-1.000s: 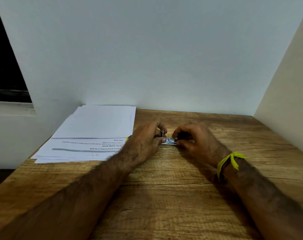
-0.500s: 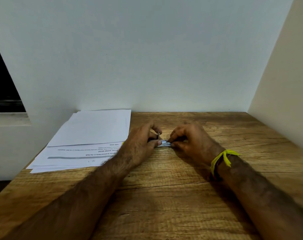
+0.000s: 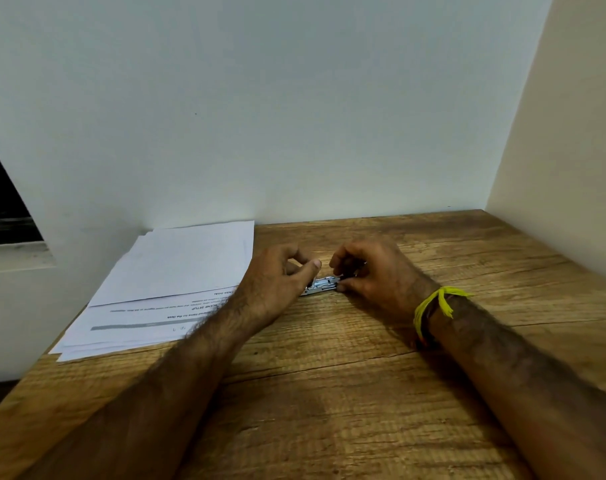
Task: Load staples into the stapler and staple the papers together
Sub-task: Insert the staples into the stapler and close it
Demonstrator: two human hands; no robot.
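A small metal stapler (image 3: 321, 285) lies on the wooden desk (image 3: 329, 410) between my two hands. My right hand (image 3: 374, 275), with a yellow thread at its wrist, pinches the stapler's right end between thumb and fingertips. My left hand (image 3: 277, 282) sits at the stapler's left end with its thumb raised off the metal and its fingers curled behind. What those fingers touch is hidden. No loose staples show. The papers (image 3: 169, 282), a fanned stack of white sheets with some print, lie at the left of the desk.
A pale wall runs along the back of the desk and another along its right side. A dark window opening (image 3: 0, 209) sits beyond the desk's left edge. Bare wood fills the near half of the desk under my forearms.
My left thumb has lifted off the stapler, and the small upright metal part it held is out of sight. My right hand stays on the right end. The camera tilted slightly.
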